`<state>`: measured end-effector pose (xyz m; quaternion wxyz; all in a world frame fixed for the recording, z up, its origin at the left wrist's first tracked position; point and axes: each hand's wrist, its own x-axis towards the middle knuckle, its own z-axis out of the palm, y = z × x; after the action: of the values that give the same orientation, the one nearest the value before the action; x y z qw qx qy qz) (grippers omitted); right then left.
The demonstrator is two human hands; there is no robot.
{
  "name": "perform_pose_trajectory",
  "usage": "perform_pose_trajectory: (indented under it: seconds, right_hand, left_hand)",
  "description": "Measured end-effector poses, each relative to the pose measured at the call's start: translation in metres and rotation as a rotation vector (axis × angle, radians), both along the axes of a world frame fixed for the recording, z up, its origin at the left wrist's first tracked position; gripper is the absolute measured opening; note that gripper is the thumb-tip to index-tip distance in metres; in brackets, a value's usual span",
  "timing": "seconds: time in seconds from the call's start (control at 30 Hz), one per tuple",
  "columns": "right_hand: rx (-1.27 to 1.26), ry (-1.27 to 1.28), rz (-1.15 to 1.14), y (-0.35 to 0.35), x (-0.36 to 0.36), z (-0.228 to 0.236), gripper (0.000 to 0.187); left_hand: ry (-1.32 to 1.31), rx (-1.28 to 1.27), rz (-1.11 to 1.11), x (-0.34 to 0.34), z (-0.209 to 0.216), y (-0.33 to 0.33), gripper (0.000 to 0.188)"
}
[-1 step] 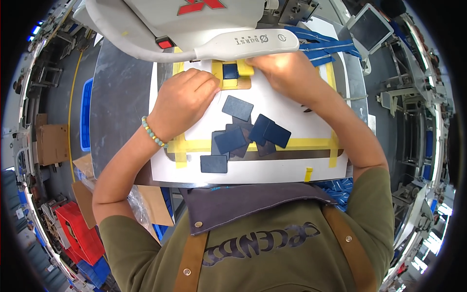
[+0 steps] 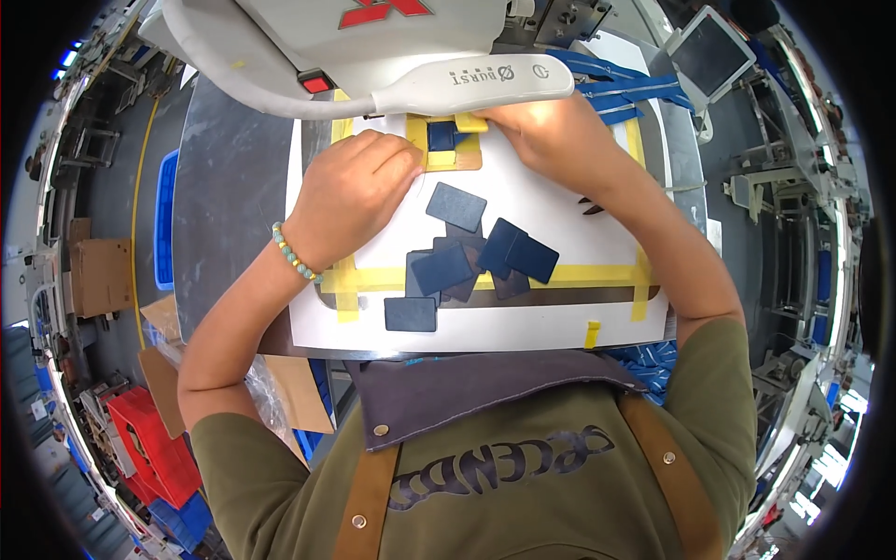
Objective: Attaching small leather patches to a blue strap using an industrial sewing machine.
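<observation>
Under the machine head lies a small template [image 2: 455,161] covered in yellow tape, with a dark blue rectangular piece [image 2: 441,136] showing in its middle. My left hand [image 2: 353,187] is closed, its curled fingertips pressed at the template's left edge. At the upper right of the template, my right hand [image 2: 551,131] pinches a yellow flap [image 2: 471,122]; a white lamp bar partly covers those fingers. Several dark blue rectangular pieces [image 2: 443,270] lie loosely overlapping nearer to me, one apart [image 2: 411,315] at the lower left.
The white-and-grey machine [image 2: 429,37] overhangs the work, with its lamp bar [image 2: 476,82] low over my hands. Blue zipper strips [image 2: 621,89] lie at the far right. Dark pointed tips [image 2: 591,207] show beside my right forearm. Yellow tape [image 2: 560,277] crosses the white sheet [image 2: 523,322].
The yellow flap has shifted slightly away from me with my right hand, and more of the blue material beneath shows. My left hand has stayed in place.
</observation>
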<state>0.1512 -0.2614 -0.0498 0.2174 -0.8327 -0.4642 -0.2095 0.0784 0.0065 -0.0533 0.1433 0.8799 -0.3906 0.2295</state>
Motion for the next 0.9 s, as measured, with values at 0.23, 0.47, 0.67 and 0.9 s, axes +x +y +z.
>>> perform_pose_trajectory:
  seconds: [0.23,0.47,0.67,0.9]
  right_hand:
    - [-0.121,0.1,0.075,-0.001,-0.059,0.042,0.034]
    - [0.201,0.482,0.052,-0.017,-0.066,0.064,0.019]
    - [0.229,0.865,-0.11,-0.032,-0.03,0.017,0.02]
    - [0.285,0.911,-0.041,-0.024,-0.03,0.01,0.021]
  left_hand:
    - [0.003,-0.161,-0.024,0.0,-0.002,-0.01,0.026]
    - [0.781,-0.488,-0.096,0.0,0.003,-0.014,0.029]
    - [1.179,-0.843,-0.113,0.006,-0.008,-0.02,0.024]
    - [1.161,-0.748,0.083,0.005,-0.006,-0.02,0.02]
